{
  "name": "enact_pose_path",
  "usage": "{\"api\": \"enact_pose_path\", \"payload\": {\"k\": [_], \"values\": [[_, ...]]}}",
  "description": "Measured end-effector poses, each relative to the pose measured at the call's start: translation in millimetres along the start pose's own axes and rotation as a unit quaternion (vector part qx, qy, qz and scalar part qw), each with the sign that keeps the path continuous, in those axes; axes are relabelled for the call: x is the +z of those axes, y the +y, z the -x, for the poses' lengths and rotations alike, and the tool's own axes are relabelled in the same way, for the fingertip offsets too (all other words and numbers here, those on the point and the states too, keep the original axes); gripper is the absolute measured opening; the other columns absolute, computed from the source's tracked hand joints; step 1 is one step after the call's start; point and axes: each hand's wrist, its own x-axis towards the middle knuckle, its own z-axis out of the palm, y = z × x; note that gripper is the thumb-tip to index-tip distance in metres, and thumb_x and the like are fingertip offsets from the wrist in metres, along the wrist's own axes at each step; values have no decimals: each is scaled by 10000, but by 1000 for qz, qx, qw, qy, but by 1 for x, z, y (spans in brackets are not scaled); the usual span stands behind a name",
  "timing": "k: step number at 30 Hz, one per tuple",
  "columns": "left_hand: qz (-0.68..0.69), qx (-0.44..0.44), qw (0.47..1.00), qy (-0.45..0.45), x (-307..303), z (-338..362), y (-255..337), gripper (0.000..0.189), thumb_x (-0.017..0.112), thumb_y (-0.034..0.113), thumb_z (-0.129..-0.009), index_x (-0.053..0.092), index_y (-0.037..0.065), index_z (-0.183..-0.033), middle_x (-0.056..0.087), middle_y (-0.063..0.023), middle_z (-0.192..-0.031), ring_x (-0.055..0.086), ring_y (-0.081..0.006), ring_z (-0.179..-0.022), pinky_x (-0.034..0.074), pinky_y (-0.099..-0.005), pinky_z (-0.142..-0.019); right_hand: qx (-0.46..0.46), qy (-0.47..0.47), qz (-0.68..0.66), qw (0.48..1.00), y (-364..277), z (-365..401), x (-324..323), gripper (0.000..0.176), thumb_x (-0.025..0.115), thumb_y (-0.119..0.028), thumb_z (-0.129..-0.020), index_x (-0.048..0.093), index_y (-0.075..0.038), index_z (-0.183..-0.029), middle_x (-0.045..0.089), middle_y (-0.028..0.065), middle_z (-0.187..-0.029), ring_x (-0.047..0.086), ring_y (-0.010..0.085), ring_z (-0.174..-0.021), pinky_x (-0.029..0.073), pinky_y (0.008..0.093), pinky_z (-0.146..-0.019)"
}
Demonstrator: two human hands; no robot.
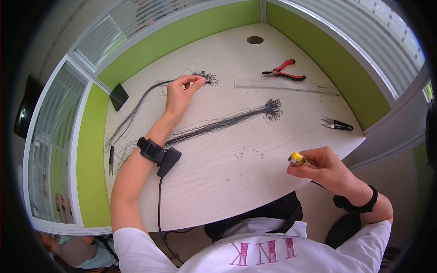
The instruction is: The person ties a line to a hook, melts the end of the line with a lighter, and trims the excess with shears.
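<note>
My left hand (180, 96) reaches over the far bundle, with thumb and fingers pinched together beside a cluster of dark fish hooks (210, 77). Whatever is in the pinch is too small to make out. Thin dark lines (144, 98) trail from these hooks to the left. A second bundle of fish hooks (273, 110) lies nearer me, and its long lines (214, 123) pass under my left forearm. Over the table's right front edge, my right hand (325, 170) is closed around a small handheld tool with a yellow end (297, 158); its body is mostly hidden by my fingers.
Red-handled pliers (287, 71) and a clear ruler (282, 86) lie at the back right. Thread snips (337, 124) rest near the right edge, another pair (111, 160) at the left. A phone (119, 97) leans on the green partition (182, 41). Line scraps (241, 155) dot the table.
</note>
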Motion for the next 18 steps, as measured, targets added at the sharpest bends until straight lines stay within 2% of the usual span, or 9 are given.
{"api": "enact_pose_path", "payload": {"k": [4, 6, 7, 9, 12, 13, 15, 18], "values": [[33, 38, 997, -57, 7, 33, 37, 84, 680, 138, -784, 684, 60, -813, 543, 51, -695, 378, -46, -604, 339, -192, -537, -22, 32, -1, 999, -11, -8, 4, 248, 640, -211, -831, 635, 31, -882, 445, -43, -609, 339, 36, -576, 273, 217, -502], [14, 109, 992, -62, 12, 57, 65, 58, 687, 104, -762, 668, 52, -747, 610, 28, -718, 400, -56, -586, 324, -196, -487, -101, 79, -69, 989, -15, -17, 8, 213, 635, -178, -836, 631, 23, -907, 484, -36, -644, 371, 31, -593, 313, 204, -525], [15, 109, 992, -65, 13, 68, 77, 58, 687, 104, -762, 668, 52, -747, 610, 28, -718, 400, -56, -586, 324, -196, -487, -100, 81, -70, 989, -17, -22, 10, 213, 635, -178, -836, 631, 23, -907, 484, -36, -644, 371, 31, -593, 313, 204, -525], [-19, 179, 979, -96, 14, 85, 94, 43, 688, 78, -750, 660, 52, -731, 640, 0, -743, 469, -66, -614, 356, -202, -476, -163, 124, -29, 978, -21, -34, 14, 193, 637, -159, -832, 632, 8, -928, 528, -18, -678, 410, 32, -623, 354, 209, -544], [4, 207, 972, -108, 17, 95, 104, 30, 682, 66, -752, 661, 46, -755, 647, -20, -751, 486, -76, -577, 368, -207, -457, -217, 145, 27, 965, -30, -48, 21, 201, 650, -128, -811, 632, 19, -948, 549, 31, -726, 446, 68, -632, 381, 236, -548], [3, 207, 973, -105, 15, 96, 104, 30, 682, 66, -752, 661, 46, -755, 647, -20, -751, 486, -76, -577, 368, -207, -457, -252, 151, 57, 954, -31, -50, 23, 207, 655, -115, -803, 631, 27, -951, 551, 49, -746, 455, 81, -631, 386, 244, -548], [4, 176, 972, -153, 12, 97, 103, 58, 666, 42, -766, 670, 57, -823, 663, -18, -791, 511, -53, -561, 380, -171, -467, -262, 145, 67, 952, -29, -55, 24, 209, 658, -109, -798, 630, 34, -947, 545, 56, -753, 452, 88, -620, 384, 246, -545], [15, 155, 971, -182, 10, 100, 103, 70, 660, 43, -773, 666, 38, -843, 660, -25, -770, 551, -57, -571, 402, -182, -472, -270, 139, 75, 950, -27, -56, 27, 199, 657, -101, -795, 631, 41, -933, 539, 64, -761, 449, 92, -608, 379, 245, -541]]}}
